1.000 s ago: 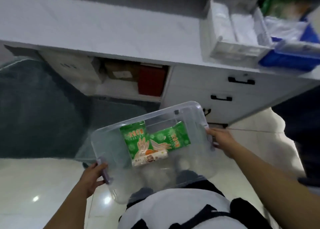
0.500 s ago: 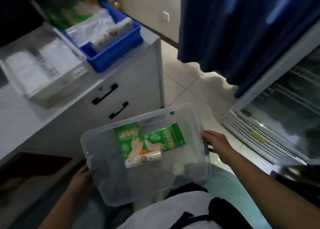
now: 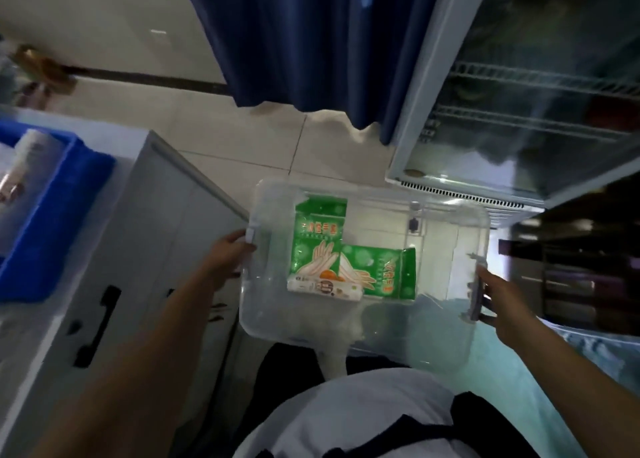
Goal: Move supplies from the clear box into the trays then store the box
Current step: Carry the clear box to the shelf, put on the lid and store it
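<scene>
I have the clear rectangular plastic storage box carried in the air in front of my waist, above the tiled floor, one hand at each short end so it rides level and nothing slides. My left hand grips the left end by its pale latch, fingers curled onto the rim; my right hand has its fingers clenched round the grey latch handle on the right end. Inside I count two green printed packets of disposable gloves, one upright and one lying across it at an angle, plus one small white roll with a label resting against their lower edge, three supplies in all. I judge the emptying unfinished, since these are not yet in the trays. Out to my left is the white cabinet with black handles, its tabletop carrying one blue plastic tray with wrapped goods. Ahead hangs a dark blue curtain; on my right is a glass-door refrigerator.
</scene>
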